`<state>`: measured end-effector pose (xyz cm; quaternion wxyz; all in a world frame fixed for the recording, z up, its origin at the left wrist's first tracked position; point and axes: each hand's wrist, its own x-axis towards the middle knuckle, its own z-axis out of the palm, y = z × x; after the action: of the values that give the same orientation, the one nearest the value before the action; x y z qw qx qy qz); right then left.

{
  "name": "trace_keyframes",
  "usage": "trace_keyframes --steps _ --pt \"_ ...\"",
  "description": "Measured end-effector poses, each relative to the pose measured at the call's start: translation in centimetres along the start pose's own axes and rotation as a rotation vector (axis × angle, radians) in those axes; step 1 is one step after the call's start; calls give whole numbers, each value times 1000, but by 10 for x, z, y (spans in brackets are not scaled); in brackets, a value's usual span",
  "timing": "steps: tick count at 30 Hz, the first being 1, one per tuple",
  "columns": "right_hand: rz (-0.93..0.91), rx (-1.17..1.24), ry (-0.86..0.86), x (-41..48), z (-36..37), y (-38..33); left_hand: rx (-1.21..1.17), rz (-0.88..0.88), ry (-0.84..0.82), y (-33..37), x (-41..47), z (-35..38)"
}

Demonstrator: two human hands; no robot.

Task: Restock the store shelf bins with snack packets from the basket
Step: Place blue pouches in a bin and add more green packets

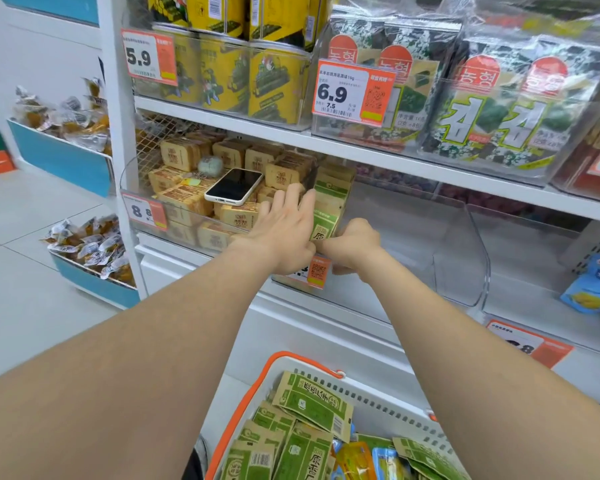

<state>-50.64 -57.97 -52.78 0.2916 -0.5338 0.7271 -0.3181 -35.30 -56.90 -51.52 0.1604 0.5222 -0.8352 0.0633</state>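
Restock is at an early stage. Only one short row of green packets (329,202) stands in the clear bin (465,258) on the middle shelf, upright and pushed to the bin's left wall. The rest of that bin is bare to the right. The bin further right is also mostly bare. A lone blue packet (593,289) sits at the far edge, and I cannot tell which compartment it belongs to.

The basket (378,396) below is well loaded. There are many basket packets (312,400) of the same green kind, lying loose and overlapping. An orange pouch (355,459) and a blue pouch (383,462) lie among them. Judgement: most of the work is left.

Left grip (284,230): fingers straight and together, laid flat against the left side of the row. It steadies the row and closes on nothing.

Right grip (354,244): fingers curled at the foot of the front packet. It appears to pinch the packet's lower edge, but the fingertips are hidden behind it.

The packets are flat kraft-and-green paper pouches with large printed characters and barcodes on the backs. They look light and a little stiff, and likely to tip unless packed tight.

The neighbouring bin on the left is full of tan packets (187,202). A phone (234,187) rests on top of them.
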Motion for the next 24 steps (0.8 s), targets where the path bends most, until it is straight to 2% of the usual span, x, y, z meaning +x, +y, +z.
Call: trace_keyframes --steps 3,5,7,10,13,15,18,21,24 --pt "-154 -240 266 -11 6 12 59 71 80 4 0 -1" --pt "-288 -282 379 -24 7 24 92 127 170 10 0 -5" --pt "-513 -263 429 -42 6 38 76 174 199 18 -1 -11" --pt "-830 -413 503 -66 5 61 -37 194 54 30 -7 -17" --pt "-926 -578 529 -82 5 84 -50 151 -156 39 -15 -11" --pt "-899 -558 488 -86 9 99 -73 136 -247 44 -20 -6" --pt "-868 -600 348 -89 22 128 -58 185 -232 53 -27 -1" --pt "-759 -723 32 -97 37 148 39 225 -200 68 -31 0" --pt "-606 -891 -288 -105 56 163 76 282 -297 82 -31 8"
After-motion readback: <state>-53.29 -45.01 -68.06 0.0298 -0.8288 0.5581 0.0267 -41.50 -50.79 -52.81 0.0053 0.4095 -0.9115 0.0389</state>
